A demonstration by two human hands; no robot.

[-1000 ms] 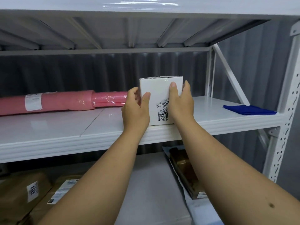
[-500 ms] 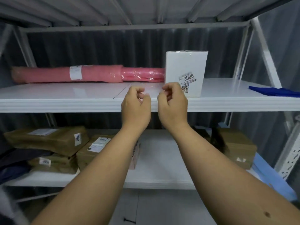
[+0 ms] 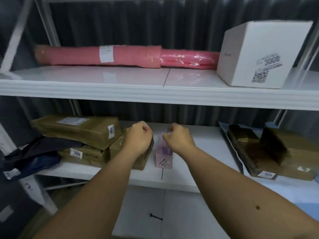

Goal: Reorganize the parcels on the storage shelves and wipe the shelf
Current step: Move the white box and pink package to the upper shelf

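A white box (image 3: 259,54) labelled 3008 stands on the upper white shelf (image 3: 120,90), next to a long pink wrapped roll (image 3: 120,56). On the lower shelf (image 3: 172,180) lie brown taped parcels (image 3: 77,130) stacked at the left and a small pink parcel (image 3: 163,157) in the middle. My left hand (image 3: 139,138) is curled shut over a brown parcel, holding nothing. My right hand (image 3: 177,138) hovers with fingers closed just above the pink parcel, empty.
A dark blue bag (image 3: 32,157) sags off the lower shelf's left end. More brown parcels (image 3: 269,152) on a plastic sleeve lie at the lower right. White uprights (image 3: 15,33) frame the left side. A black screw (image 3: 155,216) lies on the floor below.
Both hands let go of the white box, left it standing on the upper shelf, and dropped to the lower shelf. The view tilted down and left.
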